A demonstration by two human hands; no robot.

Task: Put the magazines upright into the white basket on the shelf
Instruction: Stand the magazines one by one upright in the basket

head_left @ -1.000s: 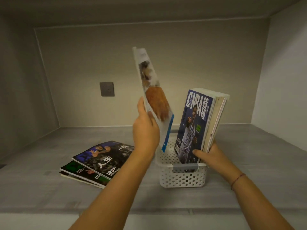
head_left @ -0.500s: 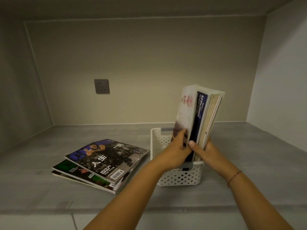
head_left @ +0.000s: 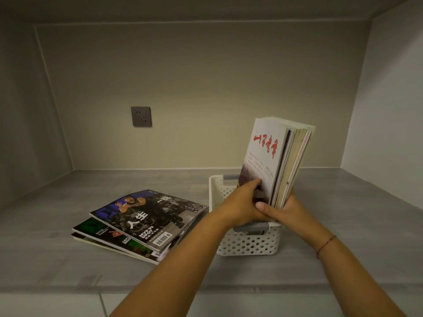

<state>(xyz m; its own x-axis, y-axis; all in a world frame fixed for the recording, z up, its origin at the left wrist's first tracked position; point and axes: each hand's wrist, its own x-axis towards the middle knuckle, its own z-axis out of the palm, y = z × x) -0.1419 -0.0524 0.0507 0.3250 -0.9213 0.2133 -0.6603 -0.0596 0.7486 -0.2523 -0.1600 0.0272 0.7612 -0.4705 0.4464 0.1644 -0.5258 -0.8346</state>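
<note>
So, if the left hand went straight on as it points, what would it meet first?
The white magazine standing in the basket; the left hand seems to hold its lower cover.

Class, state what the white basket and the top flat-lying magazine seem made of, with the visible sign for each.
White basket: probably moulded plastic, matt; even rows of round holes. Top flat magazine: paper, cover possibly coated; printed photo, barcode, thin page edges.

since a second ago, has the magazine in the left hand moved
Yes. The white magazine came down and right: from above the left side of the white basket into it, against the upright stack.
</note>
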